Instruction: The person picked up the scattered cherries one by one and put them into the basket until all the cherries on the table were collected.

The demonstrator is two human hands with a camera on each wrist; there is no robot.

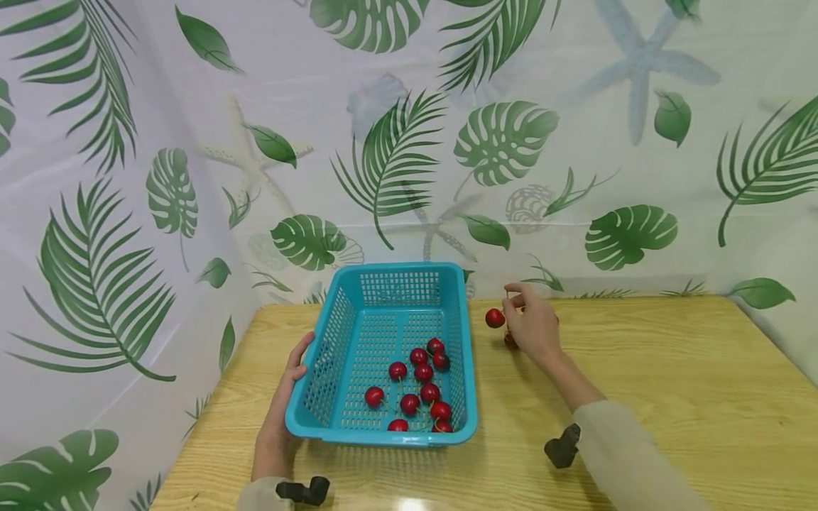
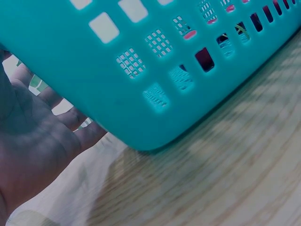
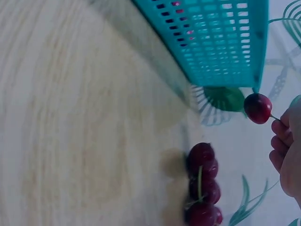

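A blue plastic basket (image 1: 469, 355) with perforated walls stands on the table, several red cherries (image 1: 423, 372) lying inside, mostly toward its right and near sides. Against its left outer side rests my left hand (image 1: 287, 387), fingers fairly straight; the left wrist view shows the palm (image 2: 35, 136) beside the basket's corner. To the right of the basket, my right hand (image 1: 533, 326) pinches a cherry (image 3: 257, 108) by its stem, so that it hangs off the table. Partly hidden under that hand in the head view, a small group of cherries (image 3: 202, 186) lies on the table.
The light wooden table (image 1: 671, 369) ends at the back against a white sheet (image 1: 575, 156) printed with leaves and starfish. A similar sheet covers the left side. The basket's right wall stands between my right hand and the cherries inside.
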